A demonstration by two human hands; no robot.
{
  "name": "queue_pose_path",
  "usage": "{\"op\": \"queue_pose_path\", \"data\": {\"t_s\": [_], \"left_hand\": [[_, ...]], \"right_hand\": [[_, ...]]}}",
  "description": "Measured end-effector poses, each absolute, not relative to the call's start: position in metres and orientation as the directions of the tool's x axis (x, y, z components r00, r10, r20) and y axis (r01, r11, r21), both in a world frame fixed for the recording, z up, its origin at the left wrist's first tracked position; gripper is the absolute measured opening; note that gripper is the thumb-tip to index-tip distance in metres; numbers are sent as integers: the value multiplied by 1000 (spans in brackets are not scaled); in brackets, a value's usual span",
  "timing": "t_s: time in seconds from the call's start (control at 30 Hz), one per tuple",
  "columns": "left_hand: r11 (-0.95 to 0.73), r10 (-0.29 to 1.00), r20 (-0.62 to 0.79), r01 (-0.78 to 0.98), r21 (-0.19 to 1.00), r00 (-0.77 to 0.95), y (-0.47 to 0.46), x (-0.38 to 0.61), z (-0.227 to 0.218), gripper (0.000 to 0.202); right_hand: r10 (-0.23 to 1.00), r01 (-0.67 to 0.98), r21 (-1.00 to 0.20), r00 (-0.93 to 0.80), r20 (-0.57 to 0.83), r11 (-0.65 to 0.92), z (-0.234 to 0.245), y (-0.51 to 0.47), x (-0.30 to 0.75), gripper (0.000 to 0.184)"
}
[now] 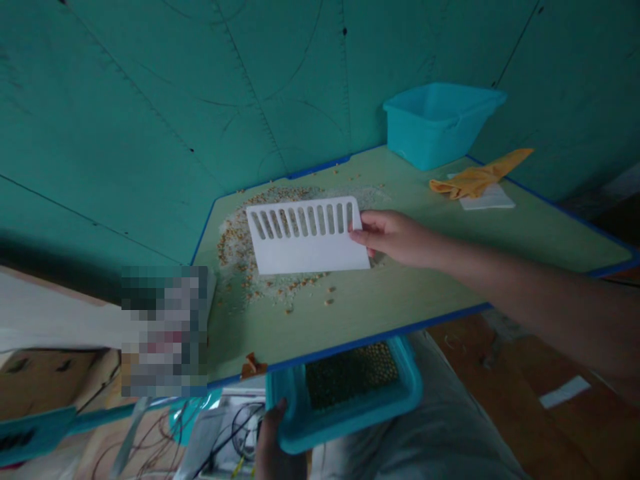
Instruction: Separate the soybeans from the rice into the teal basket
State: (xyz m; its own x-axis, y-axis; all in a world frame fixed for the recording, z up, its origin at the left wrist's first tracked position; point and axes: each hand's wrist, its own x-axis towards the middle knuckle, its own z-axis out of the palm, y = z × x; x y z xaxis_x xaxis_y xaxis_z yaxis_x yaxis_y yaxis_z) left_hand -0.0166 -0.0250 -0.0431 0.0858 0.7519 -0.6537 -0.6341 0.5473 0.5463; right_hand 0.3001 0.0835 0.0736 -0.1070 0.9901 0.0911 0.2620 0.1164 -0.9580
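My right hand (pixel 393 235) is closed on the right edge of a white slotted plastic plate (pixel 311 255), thumb in front. The plate stands tilted over the table, a row of slots along its top. Scattered yellow grains (pixel 234 245) and whitish crumbs lie behind and around it; some grains show through the slots. Below the table's front edge, my left hand (pixel 274 433) grips the left end of a teal plastic tray (pixel 350 427). Inside the tray is a dark, dotted bottom with yellowish pieces toward the right; whether these are grains or holes, I cannot tell.
The pale table (pixel 380 293) has blue edging and stands against a green wall. At its back right are a teal basin (pixel 433 137), an orange glove (pixel 475 179) and a white sheet (pixel 490 198). A blurred-out patch, cables (pixel 160 433) and a cardboard box (pixel 45 383) lie at left.
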Motion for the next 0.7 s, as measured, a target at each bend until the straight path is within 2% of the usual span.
{"op": "queue_pose_path", "data": {"t_s": [0.17,0.43,0.53,0.7], "left_hand": [[539,768,-619,-683,492,160,-26,-17,-45,21],[560,793,-522,-712,423,314,-26,-19,-46,25],[572,784,-542,-692,441,302,-26,-20,-48,24],[537,771,-615,-689,487,166,-27,-21,-49,25]], "right_hand": [[991,321,-939,-99,95,122,74,83,301,11],[982,272,-953,-167,88,132,78,80,299,10],[984,266,-958,-163,69,111,78,80,299,8],[983,239,-969,-184,19,63,81,77,298,9]]}}
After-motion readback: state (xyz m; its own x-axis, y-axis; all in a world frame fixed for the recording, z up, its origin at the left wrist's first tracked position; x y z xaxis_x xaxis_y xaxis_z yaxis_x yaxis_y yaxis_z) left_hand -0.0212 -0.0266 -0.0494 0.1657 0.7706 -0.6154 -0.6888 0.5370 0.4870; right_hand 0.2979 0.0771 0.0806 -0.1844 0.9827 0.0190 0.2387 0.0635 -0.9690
